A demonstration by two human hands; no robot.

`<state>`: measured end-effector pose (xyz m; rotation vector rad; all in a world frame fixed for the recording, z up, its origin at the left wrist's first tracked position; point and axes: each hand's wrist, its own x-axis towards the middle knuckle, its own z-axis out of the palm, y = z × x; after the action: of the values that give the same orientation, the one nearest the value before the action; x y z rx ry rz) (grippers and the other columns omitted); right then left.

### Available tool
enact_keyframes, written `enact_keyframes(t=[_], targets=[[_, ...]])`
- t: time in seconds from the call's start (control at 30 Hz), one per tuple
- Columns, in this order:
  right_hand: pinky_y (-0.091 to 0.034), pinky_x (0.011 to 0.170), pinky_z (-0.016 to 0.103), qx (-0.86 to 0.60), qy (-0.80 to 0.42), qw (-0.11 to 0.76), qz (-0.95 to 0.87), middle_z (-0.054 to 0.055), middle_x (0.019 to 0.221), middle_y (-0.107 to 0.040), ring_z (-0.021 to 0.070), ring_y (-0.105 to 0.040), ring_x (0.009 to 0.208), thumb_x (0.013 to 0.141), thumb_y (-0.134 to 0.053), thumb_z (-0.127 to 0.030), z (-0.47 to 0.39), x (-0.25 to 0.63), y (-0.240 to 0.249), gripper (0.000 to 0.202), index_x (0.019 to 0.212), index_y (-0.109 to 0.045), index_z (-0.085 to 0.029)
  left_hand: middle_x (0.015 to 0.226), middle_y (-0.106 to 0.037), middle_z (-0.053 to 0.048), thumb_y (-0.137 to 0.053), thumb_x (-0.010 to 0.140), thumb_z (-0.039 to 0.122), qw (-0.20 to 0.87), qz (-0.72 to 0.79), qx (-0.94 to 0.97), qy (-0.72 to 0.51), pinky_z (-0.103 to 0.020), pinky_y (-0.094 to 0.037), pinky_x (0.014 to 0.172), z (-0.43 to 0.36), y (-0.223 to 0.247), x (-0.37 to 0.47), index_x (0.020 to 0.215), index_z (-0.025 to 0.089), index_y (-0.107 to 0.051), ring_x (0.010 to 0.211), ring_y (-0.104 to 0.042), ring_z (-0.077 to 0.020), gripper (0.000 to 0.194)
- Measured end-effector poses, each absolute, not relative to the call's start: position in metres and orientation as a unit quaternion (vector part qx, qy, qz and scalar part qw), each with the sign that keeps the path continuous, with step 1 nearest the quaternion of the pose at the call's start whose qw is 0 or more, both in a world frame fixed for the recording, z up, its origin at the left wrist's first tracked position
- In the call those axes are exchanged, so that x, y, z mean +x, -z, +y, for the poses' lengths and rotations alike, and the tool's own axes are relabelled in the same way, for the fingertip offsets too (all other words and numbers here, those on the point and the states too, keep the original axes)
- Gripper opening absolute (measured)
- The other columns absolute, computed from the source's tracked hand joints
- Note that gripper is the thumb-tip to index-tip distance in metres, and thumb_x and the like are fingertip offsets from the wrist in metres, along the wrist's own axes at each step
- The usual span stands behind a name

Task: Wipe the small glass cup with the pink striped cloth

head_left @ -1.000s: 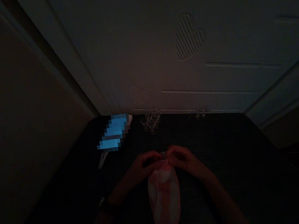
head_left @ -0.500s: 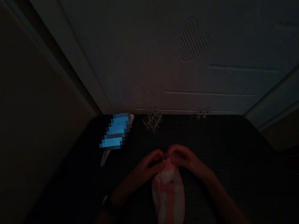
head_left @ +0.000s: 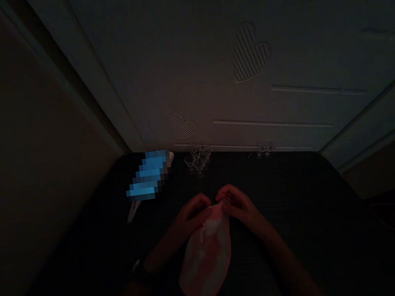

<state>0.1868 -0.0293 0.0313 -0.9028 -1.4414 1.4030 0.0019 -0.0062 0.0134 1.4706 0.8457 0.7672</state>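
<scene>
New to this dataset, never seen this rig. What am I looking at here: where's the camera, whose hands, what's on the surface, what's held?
There is no machine here: a person wears one camera on the head, looking forward and down at their own bare hands. The room is very dark. The left hand and right hand meet at the far end of a pale pink and white cloth pouch; each seems to pinch its edge. The pouch lies on a dark ribbed table. Further back stand a few small clear glasses, a blurred-out glowing blue screen, and a white door with heart shapes. A watch sits on the left wrist.
</scene>
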Motion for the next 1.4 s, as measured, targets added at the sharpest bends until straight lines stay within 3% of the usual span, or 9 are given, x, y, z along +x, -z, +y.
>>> enact_keyframes(t=[0.37,0.5,0.87,1.1,1.4], targets=[[-0.030,0.052,0.019,-0.471,-0.449,0.418,-0.634,-0.006,0.061,-0.044,0.0081,-0.040,0.056,0.082,-0.050,-0.033,-0.016,0.179,-0.009,0.014,0.078,-0.050,-0.019,0.077,-0.055,0.001,-0.050,0.080,0.035,0.496,0.414,0.690,-0.327,-0.023,-0.040,0.064,-0.011,-0.017,0.008,0.082,0.016,-0.054,0.072,-0.051,-0.0127,0.019],[-0.033,0.056,0.019,-0.476,-0.427,0.428,-0.639,-0.004,0.067,-0.050,0.0090,-0.047,0.061,0.085,-0.046,-0.029,-0.019,0.178,-0.010,0.012,0.084,-0.052,-0.019,0.077,-0.057,0.000,-0.050,0.079,0.034,0.486,0.419,0.698,-0.318,-0.024,-0.041,0.065,-0.009,-0.016,0.007,0.083,0.016,-0.055,0.073,-0.053,-0.0137,0.018],[-0.036,0.063,0.019,-0.419,-0.468,0.443,-0.640,-0.002,0.076,-0.053,0.0100,-0.049,0.070,0.085,-0.045,-0.023,-0.022,0.177,-0.014,0.010,0.086,-0.054,-0.019,0.081,-0.054,0.000,-0.063,0.069,0.030,0.664,0.314,0.628,-0.256,-0.025,-0.041,0.069,-0.002,-0.014,-0.005,0.084,0.016,-0.050,0.077,-0.052,-0.0136,0.024],[-0.033,0.056,0.018,-0.386,-0.529,0.469,-0.593,-0.002,0.079,-0.049,0.0088,-0.044,0.066,0.086,-0.046,-0.029,-0.024,0.181,-0.017,0.012,0.088,-0.054,-0.020,0.073,-0.052,0.002,-0.063,0.068,0.033,0.664,0.369,0.604,-0.242,-0.022,-0.038,0.061,-0.005,-0.029,-0.004,0.078,0.014,-0.054,0.067,-0.048,-0.0110,0.022],[-0.033,0.054,0.019,-0.388,-0.548,0.468,-0.575,-0.001,0.080,-0.051,0.0092,-0.044,0.064,0.083,-0.049,-0.032,-0.025,0.180,-0.020,0.015,0.086,-0.057,-0.021,0.075,-0.055,0.001,-0.063,0.067,0.027,0.677,0.358,0.594,-0.245,-0.024,-0.039,0.067,-0.005,-0.026,-0.006,0.078,0.014,-0.058,0.073,-0.051,-0.0134,0.017]])
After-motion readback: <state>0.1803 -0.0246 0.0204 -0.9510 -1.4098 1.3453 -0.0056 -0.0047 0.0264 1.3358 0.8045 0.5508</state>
